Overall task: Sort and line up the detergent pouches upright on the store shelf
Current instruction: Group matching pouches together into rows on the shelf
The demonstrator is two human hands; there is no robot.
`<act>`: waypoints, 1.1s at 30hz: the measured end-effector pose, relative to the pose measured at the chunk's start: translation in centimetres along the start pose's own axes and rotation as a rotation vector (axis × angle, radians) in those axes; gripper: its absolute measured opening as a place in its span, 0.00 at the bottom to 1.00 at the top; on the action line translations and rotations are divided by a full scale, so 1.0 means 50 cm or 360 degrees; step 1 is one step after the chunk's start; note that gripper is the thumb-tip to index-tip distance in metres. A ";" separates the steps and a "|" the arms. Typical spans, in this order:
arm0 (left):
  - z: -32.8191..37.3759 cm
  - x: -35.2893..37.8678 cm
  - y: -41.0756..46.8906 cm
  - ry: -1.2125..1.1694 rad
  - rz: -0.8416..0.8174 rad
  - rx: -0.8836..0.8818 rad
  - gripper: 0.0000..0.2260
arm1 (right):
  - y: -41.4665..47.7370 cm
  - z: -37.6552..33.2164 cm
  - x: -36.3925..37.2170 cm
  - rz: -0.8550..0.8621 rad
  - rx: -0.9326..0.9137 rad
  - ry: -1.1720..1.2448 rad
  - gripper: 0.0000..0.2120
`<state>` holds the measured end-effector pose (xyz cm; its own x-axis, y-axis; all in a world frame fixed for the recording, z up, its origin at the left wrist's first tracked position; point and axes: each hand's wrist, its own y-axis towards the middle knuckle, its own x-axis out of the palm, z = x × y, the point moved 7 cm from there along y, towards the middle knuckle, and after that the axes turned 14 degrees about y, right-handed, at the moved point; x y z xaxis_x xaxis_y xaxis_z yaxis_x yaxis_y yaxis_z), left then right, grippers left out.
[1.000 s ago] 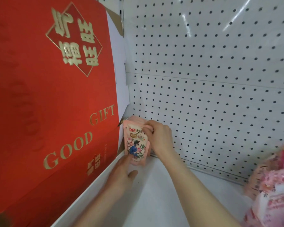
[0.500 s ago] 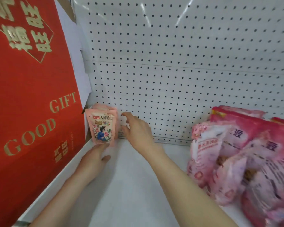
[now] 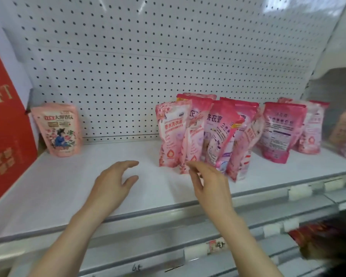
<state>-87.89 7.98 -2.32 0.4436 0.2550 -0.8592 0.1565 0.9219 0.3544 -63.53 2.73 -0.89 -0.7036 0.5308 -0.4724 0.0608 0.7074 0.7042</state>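
A wide bare patch of white shelf [image 3: 48, 186] lies between the peach pouch [image 3: 58, 129], upright in the back left corner by the red box [image 3: 4, 136], and the leaning pink pouches [image 3: 204, 134]. Both hands are spread and hold nothing. The left hand [image 3: 112, 182] hovers over the patch. The right hand [image 3: 210, 184] may be touching the front pink pouch. Both have left the peach pouch.
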 end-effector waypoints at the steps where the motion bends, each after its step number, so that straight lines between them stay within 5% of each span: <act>1: 0.021 0.004 0.005 -0.0014 0.0009 0.0033 0.16 | -0.005 0.015 -0.036 0.0088 0.0047 -0.0005 0.10; 8: 0.157 0.012 0.055 -0.0181 0.0160 0.0119 0.17 | 0.018 0.089 -0.187 0.0546 0.0274 0.0186 0.07; 15: 0.295 0.059 0.090 -0.0312 0.0273 0.0090 0.20 | 0.077 0.118 -0.253 0.0735 0.0106 0.0198 0.07; 21: 0.388 0.106 0.066 -0.0347 0.0462 0.0109 0.21 | 0.067 0.207 -0.285 0.0905 0.0357 0.0504 0.16; 25: 0.437 0.178 0.111 -0.0390 0.0274 0.0097 0.32 | 0.072 0.269 -0.272 0.0588 0.0572 0.0372 0.18; 29: 0.437 0.214 0.145 -0.0504 0.0221 -0.0063 0.29 | 0.078 0.320 -0.225 -0.0053 0.0819 0.0308 0.23; 33: 0.418 0.228 0.173 -0.0695 0.0077 -0.0100 0.24 | 0.083 0.335 -0.234 0.0044 0.0803 0.0233 0.19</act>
<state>-63.03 12.76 -1.36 0.7826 0.1637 -0.6007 0.0783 0.9312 0.3559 -43.19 7.28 -1.32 -0.7863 0.5071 -0.3529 0.3887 0.8501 0.3553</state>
